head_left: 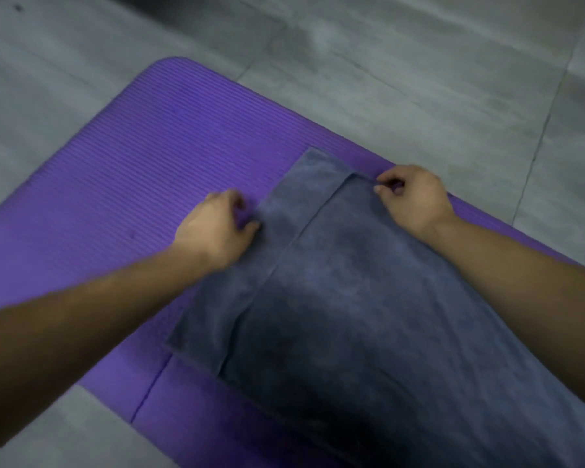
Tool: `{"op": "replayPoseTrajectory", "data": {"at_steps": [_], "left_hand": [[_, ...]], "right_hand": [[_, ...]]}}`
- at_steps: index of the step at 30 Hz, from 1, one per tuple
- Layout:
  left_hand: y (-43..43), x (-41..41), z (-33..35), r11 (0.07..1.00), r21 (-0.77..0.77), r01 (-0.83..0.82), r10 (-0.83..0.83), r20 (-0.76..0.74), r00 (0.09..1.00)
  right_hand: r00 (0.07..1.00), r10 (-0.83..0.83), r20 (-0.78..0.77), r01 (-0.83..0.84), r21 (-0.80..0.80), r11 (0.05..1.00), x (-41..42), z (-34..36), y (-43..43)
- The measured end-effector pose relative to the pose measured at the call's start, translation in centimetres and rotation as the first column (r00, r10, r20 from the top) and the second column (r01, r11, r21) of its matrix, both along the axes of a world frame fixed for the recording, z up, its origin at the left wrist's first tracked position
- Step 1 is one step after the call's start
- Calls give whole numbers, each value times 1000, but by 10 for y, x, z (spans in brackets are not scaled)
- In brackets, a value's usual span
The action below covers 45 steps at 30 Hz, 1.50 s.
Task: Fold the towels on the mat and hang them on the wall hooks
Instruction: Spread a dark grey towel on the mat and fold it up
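A grey-blue towel [345, 298] lies on the purple ribbed mat [122, 170], folded over so that an upper layer sits offset on a lower one. My left hand [217, 228] pinches the lower layer's left edge near its far end, thumb and fingers curled on the cloth. My right hand [412, 197] pinches the far corner of the upper layer. Both forearms reach in from the bottom of the head view. No wall hooks are in sight.
Grey tiled floor [419, 62] surrounds the mat on the far side and right. A seam or fold line [152, 390] crosses the mat near its front edge. The mat's far left corner is rounded.
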<state>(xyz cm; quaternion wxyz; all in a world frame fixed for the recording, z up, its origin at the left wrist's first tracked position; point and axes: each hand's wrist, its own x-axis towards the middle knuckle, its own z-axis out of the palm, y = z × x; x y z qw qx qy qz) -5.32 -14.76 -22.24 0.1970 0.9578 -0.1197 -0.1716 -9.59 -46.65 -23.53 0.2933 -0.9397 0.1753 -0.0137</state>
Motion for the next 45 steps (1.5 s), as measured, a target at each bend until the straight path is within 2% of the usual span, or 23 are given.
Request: {"op": "replayPoseTrajectory", "data": {"at_steps": [4,8,13,15,17,19,20,24,26,28,30,33,35,37,39,41,43,45], "left_hand": [[81,-88,1,976,167,-141,170,-176,970],[105,-147,-7,944,114,-311,327,-181,927],[118,-153,-14,867,-48,-496,448,-360,818],[115,-153,-16,730,-175,-661,538,-450,713],[111,-155,-16,497,-289,-818,574,-598,560],[110,-154,-10,283,-330,-901,543,-719,434],[113,-151,-6,224,-332,-916,529,-748,401],[140,-131,11,102,-363,-926,586,-731,351],[157,-114,24,48,-412,-910,635,-691,346],[172,-98,38,18,-497,-868,656,-649,385],[181,-88,50,68,-589,-805,643,-591,487],[181,-90,70,252,-681,-688,527,-499,688],[173,-101,88,454,-683,-572,391,-424,817],[155,-117,106,685,-623,-377,189,-348,918],[125,-137,119,815,-558,-153,-45,-324,945],[86,-158,124,860,-508,49,-246,-328,912],[37,-182,121,833,-506,224,-419,-311,853],[-15,-212,112,778,-554,297,-519,-298,801]], "right_hand": [[999,-17,35,11,170,985,51,4,35],[996,-85,-23,88,332,939,95,-3,54],[990,-74,-120,92,152,984,114,-19,57],[985,-55,-166,72,100,992,115,-16,60],[982,-16,-188,25,43,999,117,-16,61],[985,5,-172,-7,-8,1000,119,-9,66],[989,13,-148,-15,-12,1000,120,-6,69],[998,48,-31,-44,113,993,137,11,94],[999,37,24,-42,259,965,150,25,115],[998,-7,58,-19,442,897,160,44,137],[998,-5,65,-34,589,808,158,66,151],[999,44,11,-39,705,708,134,97,150],[1000,28,-5,-15,743,670,111,109,135],[1000,-23,-22,32,746,665,83,116,110],[996,-66,-67,94,731,676,50,117,76],[988,-108,-114,157,708,689,13,118,37],[976,-165,-143,218,691,689,-26,116,-4],[961,-225,-158,270,695,666,-68,114,-46]]}}
